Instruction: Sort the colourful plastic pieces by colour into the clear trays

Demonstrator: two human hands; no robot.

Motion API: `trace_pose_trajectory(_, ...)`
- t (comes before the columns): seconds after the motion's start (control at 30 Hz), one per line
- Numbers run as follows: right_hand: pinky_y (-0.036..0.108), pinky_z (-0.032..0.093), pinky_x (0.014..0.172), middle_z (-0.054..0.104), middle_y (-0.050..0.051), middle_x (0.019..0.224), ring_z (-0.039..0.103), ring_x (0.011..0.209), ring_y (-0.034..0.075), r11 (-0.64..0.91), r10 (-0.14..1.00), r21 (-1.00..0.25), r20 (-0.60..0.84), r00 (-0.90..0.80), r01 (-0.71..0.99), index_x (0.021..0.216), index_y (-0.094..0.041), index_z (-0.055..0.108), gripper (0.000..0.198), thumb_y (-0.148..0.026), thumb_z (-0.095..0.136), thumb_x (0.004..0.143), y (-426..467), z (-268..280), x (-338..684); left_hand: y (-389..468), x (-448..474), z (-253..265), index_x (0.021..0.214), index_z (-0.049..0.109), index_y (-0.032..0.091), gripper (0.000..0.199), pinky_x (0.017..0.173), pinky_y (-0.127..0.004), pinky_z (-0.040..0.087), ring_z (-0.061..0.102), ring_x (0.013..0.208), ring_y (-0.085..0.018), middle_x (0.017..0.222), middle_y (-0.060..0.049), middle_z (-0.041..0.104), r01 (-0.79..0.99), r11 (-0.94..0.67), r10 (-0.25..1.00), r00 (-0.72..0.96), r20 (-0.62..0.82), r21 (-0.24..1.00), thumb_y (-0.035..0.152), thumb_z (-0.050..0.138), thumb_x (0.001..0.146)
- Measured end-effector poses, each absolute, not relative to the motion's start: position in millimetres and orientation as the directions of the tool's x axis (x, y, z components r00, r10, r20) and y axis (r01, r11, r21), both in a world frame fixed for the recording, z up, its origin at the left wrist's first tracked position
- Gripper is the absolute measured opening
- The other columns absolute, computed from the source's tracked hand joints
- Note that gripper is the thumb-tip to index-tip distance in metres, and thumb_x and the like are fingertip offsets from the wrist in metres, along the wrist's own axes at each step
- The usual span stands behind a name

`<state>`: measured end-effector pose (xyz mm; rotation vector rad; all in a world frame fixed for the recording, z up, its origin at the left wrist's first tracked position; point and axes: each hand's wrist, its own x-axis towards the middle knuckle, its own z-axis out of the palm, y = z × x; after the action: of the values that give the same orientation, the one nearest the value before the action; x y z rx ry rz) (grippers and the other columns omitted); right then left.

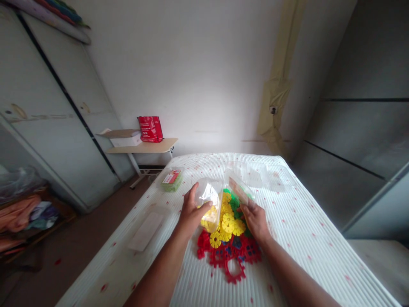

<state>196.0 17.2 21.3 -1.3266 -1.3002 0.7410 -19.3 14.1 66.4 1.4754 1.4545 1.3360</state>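
Note:
My left hand (191,209) grips a clear plastic container (209,192), tilted over the pile, with yellow pieces showing through its wall. In my right hand (255,217) is a clear plastic lid (238,185) with a label on it, held at a slant. Between and below the hands lies a heap of toy pieces: yellow flower-shaped discs (228,221), green pieces (234,202) behind them, and red interlocking pieces (234,260) with some dark blue ones at the near side. My right fingers partly hide the green pieces.
A closed clear box of green pieces (172,180) stands at the table's left edge. A clear lid with a pale label (147,232) lies nearer. Clear empty trays (268,177) sit at the back right. Beyond, a side table (153,146) bears a red bag (150,129).

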Motion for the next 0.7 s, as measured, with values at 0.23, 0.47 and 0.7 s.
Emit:
trace_pose_trajectory(0.23,0.028,0.046,0.051,0.065,0.006,0.065,0.057,0.056,0.018,0.184,0.948,-0.949,0.24,0.208,0.254,0.08,-0.013,0.063,0.043,-0.054,0.053,0.073,16.7,20.4,195.7,8.0,-31.6,71.4,0.13,0.044,0.026,0.072,0.109,-0.038,0.024,0.035,0.129,-0.025,0.135,-0.007,0.042,0.364,-0.194,0.957,-0.134,0.257,0.911,0.026,0.071,0.063)
trace_pose_trajectory(0.47,0.028,0.045,0.05,0.065,0.004,0.061,0.057,0.055,0.018,0.181,0.948,-0.949,0.238,0.21,0.259,0.075,-0.014,0.063,0.04,-0.053,0.055,0.072,14.0,25.7,195.1,5.5,-44.3,86.7,0.124,0.051,0.027,0.073,0.108,-0.039,0.025,0.036,0.128,-0.028,0.136,-0.007,0.044,0.192,-0.111,0.969,-0.195,0.149,0.975,0.021,0.077,0.056)
trace_pose_trajectory(0.7,0.031,0.051,0.057,0.068,0.008,0.07,0.062,0.06,0.02,0.19,0.956,-0.976,0.209,0.208,0.108,0.091,-0.013,0.063,0.048,-0.057,0.053,0.076,5.2,42.3,189.6,10.9,-43.7,91.2,0.13,0.041,0.034,0.063,0.094,-0.042,0.044,0.058,0.107,-0.024,0.132,-0.005,0.049,-0.271,-0.011,0.993,-0.114,-0.021,0.962,0.039,0.065,0.072)
